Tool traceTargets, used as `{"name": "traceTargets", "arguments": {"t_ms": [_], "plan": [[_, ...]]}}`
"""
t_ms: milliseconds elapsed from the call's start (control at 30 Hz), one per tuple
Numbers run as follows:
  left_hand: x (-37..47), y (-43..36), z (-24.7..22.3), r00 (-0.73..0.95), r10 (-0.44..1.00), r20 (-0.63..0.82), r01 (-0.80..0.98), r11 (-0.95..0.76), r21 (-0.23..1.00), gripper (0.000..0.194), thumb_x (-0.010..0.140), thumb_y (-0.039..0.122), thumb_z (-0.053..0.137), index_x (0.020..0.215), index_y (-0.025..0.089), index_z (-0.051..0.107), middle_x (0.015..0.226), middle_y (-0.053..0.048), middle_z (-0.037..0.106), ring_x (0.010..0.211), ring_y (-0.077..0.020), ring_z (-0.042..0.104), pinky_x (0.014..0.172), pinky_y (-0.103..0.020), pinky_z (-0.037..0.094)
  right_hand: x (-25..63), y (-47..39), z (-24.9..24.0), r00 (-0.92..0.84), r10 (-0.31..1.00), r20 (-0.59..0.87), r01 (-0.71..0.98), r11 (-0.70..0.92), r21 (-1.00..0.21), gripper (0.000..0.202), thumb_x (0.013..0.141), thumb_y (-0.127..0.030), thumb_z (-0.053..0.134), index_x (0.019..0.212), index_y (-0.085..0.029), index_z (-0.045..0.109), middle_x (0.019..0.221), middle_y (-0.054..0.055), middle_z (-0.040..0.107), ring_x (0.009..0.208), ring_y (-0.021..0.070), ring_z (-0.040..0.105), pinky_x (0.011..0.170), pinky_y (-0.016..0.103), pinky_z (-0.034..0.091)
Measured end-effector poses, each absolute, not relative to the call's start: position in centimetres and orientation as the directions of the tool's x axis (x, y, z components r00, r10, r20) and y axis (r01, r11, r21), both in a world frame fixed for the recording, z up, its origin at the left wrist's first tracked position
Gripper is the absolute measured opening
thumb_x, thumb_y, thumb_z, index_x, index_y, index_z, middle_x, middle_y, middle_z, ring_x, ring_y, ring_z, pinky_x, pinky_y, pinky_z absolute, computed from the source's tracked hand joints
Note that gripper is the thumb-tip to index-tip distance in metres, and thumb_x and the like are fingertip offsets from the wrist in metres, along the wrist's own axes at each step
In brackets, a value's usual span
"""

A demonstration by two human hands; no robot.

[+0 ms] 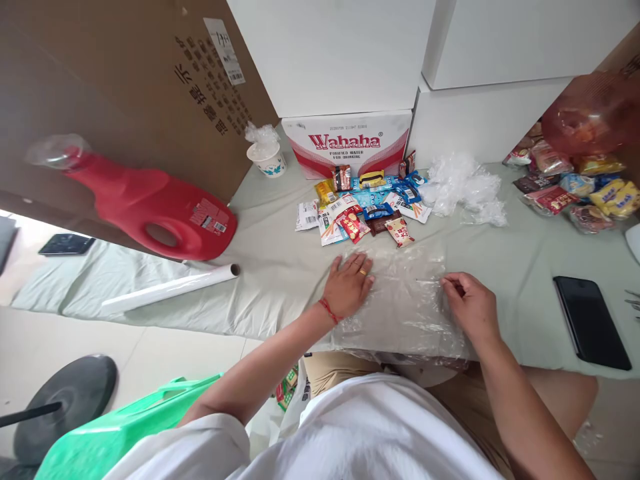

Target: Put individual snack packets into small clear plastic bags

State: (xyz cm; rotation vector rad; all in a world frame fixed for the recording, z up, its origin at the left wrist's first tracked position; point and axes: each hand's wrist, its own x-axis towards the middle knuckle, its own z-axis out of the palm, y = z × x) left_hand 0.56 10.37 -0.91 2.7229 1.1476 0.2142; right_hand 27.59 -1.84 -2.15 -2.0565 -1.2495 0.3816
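Observation:
A sheet of clear plastic film [405, 303] lies on the cloth-covered table in front of me, its near part hanging over the edge. My left hand [347, 287] rests flat on the film's left side, fingers stretched out, holding nothing. At the right edge, my right hand [473, 307] pinches the film between thumb and fingers. Just beyond the film is a pile of small wrapped snacks [367, 207] in several colours, in front of a Wahaha water carton [347, 143]. Crumpled clear plastic [463, 187] sits to the right of that pile.
At left lie a red jug [150, 207] and a roll of film [173, 289]. A paper cup [267, 159] stands at the back. On the right are a phone [593, 321] and more wrapped snacks [575, 180]. A green basket [125, 417] is below the table's left side.

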Motion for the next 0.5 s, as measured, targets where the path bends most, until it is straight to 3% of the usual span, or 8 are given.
{"name": "traceTargets", "arguments": {"t_ms": [100,233,367,500], "plan": [[0.1,10.8,-2.7,0.649,0.761,0.02,0.743,-0.638,0.202,0.054,0.109,0.041,0.03,0.157,0.021,0.045,0.167,-0.012,0.041,0.155,-0.0267,0.038,0.127,-0.06,0.021,30.1,-3.0,-2.5,0.544,0.838,0.041,0.662,-0.399,-0.634,0.03,0.09,-0.05,0.056,0.092,-0.024,0.072,0.089,0.004,0.074,0.077,0.021,0.066,0.076,0.035,0.047],[-0.4,10.3,-3.2,0.617,0.785,0.054,0.764,-0.614,0.201,0.061,0.108,0.048,0.033,0.161,0.019,0.04,0.169,-0.014,0.036,0.159,-0.0278,0.03,0.13,-0.062,0.012,33.0,-2.4,-2.0,0.571,0.821,0.017,0.751,-0.514,-0.414,0.022,0.086,-0.04,0.056,0.088,-0.026,0.073,0.09,0.008,0.072,0.073,0.0224,0.061,0.065,0.035,0.04],[-0.1,9.7,-3.0,0.642,0.764,0.061,0.74,-0.639,0.209,0.063,0.107,0.051,0.035,0.161,0.02,0.039,0.169,-0.015,0.036,0.158,-0.0285,0.032,0.13,-0.063,0.01,32.0,3.1,0.6,0.484,0.855,0.187,0.844,-0.399,-0.359,0.024,0.09,-0.036,0.053,0.094,-0.024,0.073,0.097,0.011,0.071,0.083,0.0246,0.062,0.07,0.036,0.042],[0.1,9.4,-2.9,0.674,0.736,0.061,0.712,-0.669,0.213,0.063,0.106,0.051,0.036,0.161,0.019,0.04,0.168,-0.015,0.037,0.157,-0.0297,0.034,0.129,-0.066,0.013,27.4,10.6,2.3,0.322,0.937,0.137,0.91,-0.266,-0.317,0.039,0.099,-0.048,0.048,0.113,-0.019,0.071,0.106,0.016,0.072,0.103,0.0323,0.061,0.08,0.039,0.046]]}}
